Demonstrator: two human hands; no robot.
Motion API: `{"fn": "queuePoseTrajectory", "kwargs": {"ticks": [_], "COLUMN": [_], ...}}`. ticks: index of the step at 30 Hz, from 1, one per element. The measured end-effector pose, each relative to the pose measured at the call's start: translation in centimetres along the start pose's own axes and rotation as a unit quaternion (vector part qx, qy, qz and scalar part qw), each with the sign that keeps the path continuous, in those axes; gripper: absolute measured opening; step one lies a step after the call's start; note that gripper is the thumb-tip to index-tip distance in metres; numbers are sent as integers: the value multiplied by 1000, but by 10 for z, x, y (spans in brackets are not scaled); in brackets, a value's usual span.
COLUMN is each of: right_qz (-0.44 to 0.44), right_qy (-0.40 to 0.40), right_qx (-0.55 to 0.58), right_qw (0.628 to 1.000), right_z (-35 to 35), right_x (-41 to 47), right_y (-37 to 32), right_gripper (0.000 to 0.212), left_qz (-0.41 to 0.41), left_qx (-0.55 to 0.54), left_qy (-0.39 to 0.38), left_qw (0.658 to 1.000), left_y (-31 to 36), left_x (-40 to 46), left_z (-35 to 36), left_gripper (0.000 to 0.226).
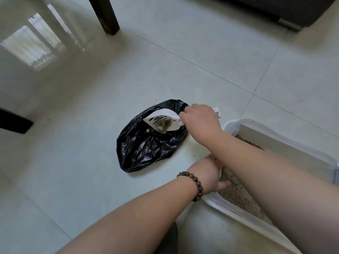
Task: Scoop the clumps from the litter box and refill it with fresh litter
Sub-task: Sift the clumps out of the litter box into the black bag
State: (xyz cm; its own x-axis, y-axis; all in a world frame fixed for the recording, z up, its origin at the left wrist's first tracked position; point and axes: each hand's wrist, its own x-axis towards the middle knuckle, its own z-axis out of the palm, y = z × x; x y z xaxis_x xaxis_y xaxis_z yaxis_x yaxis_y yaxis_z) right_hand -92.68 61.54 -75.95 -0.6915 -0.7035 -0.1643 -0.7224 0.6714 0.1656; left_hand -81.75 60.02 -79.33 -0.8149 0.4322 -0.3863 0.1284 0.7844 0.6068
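Note:
A black plastic bag [146,145] lies open on the tiled floor. Over its mouth my right hand [199,120] grips the handle of a white slotted scoop [165,117], tilted down toward the bag. Grey-brown clumps [162,125] slide off the scoop's low edge. The clear-rimmed litter box [236,208] sits at the lower right, holding tan litter [238,193]. My left hand [209,175], with a wooden bead bracelet on the wrist, holds the box's near rim; my right forearm partly hides its fingers.
A dark wooden furniture leg [106,15] stands at the top, another dark leg [12,121] at the left edge. A dark sofa base [275,10] fills the top right. Bare floor tiles [73,162] spread left of the bag.

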Motion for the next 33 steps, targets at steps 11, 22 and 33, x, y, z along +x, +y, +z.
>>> {"fn": "queuePoseTrajectory", "kwargs": {"ticks": [11,22,33], "right_qz": [68,282,355], "right_qy": [137,20,15], "right_qx": [26,394,488], "right_qw": [988,874,797], "right_z": [3,13,28], "right_x": [2,-51,-248], "right_y": [2,59,130], "right_gripper": [39,19,18], "left_qz": [-14,4,-25], "left_qx": [-38,-76,-4], "left_qy": [-9,-3,68], "left_qw": [999,997,997], "left_y": [4,1,16], "left_x": [-2,-1,-2], "left_z": [-3,4,20], "left_gripper": [52,108,91]}}
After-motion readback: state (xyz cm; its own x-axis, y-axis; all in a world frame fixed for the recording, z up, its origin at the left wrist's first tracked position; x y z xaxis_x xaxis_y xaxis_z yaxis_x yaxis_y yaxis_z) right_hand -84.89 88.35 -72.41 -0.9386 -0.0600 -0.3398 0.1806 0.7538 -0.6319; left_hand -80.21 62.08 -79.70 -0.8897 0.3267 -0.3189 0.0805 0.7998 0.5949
